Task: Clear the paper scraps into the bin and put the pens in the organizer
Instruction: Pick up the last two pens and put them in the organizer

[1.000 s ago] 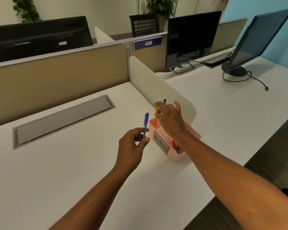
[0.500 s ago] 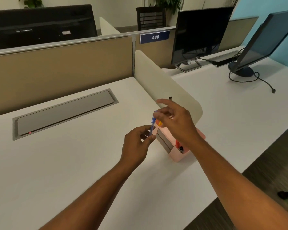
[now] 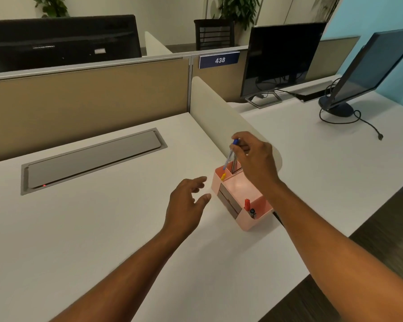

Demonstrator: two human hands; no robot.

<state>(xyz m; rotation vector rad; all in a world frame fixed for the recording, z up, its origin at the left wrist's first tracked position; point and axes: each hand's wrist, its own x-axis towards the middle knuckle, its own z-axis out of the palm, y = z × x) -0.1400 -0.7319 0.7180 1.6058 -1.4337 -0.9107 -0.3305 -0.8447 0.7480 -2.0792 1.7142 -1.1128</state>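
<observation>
Risk: right hand (image 3: pixel 256 159) pinches blue pen (image 3: pixel 230 154) tilted over pink organizer (image 3: pixel 240 198) rear slot, left hand (image 3: pixel 186 201) open beside; early release may tip pen onto desk (image 3: pixel 102 228).

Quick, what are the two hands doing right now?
Left hand: open, holding nothing.
Right hand: pinching the blue pen over the pink organizer.

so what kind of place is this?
Most likely an open-plan office: desks split by a partition, monitors on the neighbouring desk, and a "438" seat-number plate on the divider.
</observation>
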